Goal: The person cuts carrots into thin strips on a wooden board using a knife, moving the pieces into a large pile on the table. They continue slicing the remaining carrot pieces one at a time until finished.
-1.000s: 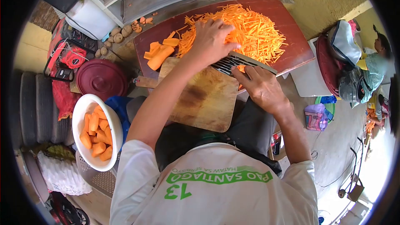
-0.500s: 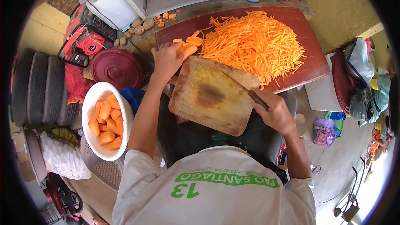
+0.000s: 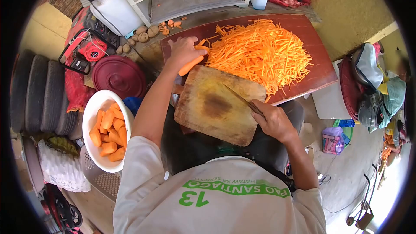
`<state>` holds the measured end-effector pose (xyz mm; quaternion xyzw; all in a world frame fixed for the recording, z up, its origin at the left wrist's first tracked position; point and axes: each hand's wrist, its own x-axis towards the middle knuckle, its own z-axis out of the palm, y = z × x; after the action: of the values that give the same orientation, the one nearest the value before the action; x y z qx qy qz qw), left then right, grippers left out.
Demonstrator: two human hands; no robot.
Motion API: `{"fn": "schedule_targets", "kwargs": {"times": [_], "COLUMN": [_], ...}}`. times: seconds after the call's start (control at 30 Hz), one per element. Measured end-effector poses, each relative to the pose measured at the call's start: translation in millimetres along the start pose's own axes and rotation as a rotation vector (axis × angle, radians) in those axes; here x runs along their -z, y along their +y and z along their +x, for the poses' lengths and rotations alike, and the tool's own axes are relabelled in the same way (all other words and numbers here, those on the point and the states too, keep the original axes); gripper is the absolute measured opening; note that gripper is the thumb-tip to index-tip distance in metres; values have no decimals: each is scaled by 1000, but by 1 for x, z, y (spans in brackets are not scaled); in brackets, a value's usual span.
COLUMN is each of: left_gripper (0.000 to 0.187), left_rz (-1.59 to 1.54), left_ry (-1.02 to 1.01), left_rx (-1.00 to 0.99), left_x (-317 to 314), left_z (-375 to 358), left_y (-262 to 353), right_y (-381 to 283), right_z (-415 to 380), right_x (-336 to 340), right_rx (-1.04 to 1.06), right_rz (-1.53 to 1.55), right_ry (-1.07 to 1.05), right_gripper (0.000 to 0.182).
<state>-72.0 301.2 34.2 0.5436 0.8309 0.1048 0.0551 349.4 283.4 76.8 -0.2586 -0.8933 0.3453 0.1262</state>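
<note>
orange carrot piece (image 3: 190, 65) lying diagonally, left hand (image 3: 184, 51) gripping

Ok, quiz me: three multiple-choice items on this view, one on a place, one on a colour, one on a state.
1. Where is the white bowl of carrot chunks?
A. on the wooden cutting board
B. down by the person's left side
C. on the shelf

2. The round lid is
A. dark red
B. blue
C. white

3. The left hand is
A. empty
B. gripping a carrot piece
C. holding the knife

Answers:
1 B: it sits below the left arm.
2 A: it shows maroon.
3 B: fingers close on the piece; the right hand has the knife.
</note>
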Motion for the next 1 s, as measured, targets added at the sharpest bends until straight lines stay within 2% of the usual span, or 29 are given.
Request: {"fn": "schedule_targets", "kwargs": {"times": [0.07, 0.17, 0.43, 0.57, 0.67, 0.7, 0.8, 0.9, 1.0], "left_gripper": [72, 69, 27, 21, 21, 24, 31, 41, 54], "left_rz": [12, -4, -91, -253, -456, -463, -669, -580, -90], "left_ry": [-96, -78, 47, 231, 154, 12, -210, -89, 366], "left_rx": [34, 28, -57, -211, -196, -192, -178, -262, -296], "left_x": [-5, -14, -17, -14, 3, 22, 14, -14, -15], "left_z": [10, 19, 18, 2, -33, -55, -111, -167, -205], "left_y": [6, 3, 2, 7, 14, 18, 8, 27, 57], "right_y": [1, 4, -2, -1, 0, 0, 2, 1, -8], "right_z": [2, -1, -4, -4, -5, -4, 0, 3, 5], "right_x": [2, -4, -4, -8, -7, -6, -2, -2, -4], "right_rx": [25, 38, 27, 64, -1, -4, -24, -34, -56], "right_rz": [2, -16, -29, -37, -9, 20, 77, 76, 57], "right_ry": [2, 52, 49, 74, 48, 40, 20, 1, 12], "right_gripper": [43, 43, 44, 41, 43, 42, 40, 38, 38]}}
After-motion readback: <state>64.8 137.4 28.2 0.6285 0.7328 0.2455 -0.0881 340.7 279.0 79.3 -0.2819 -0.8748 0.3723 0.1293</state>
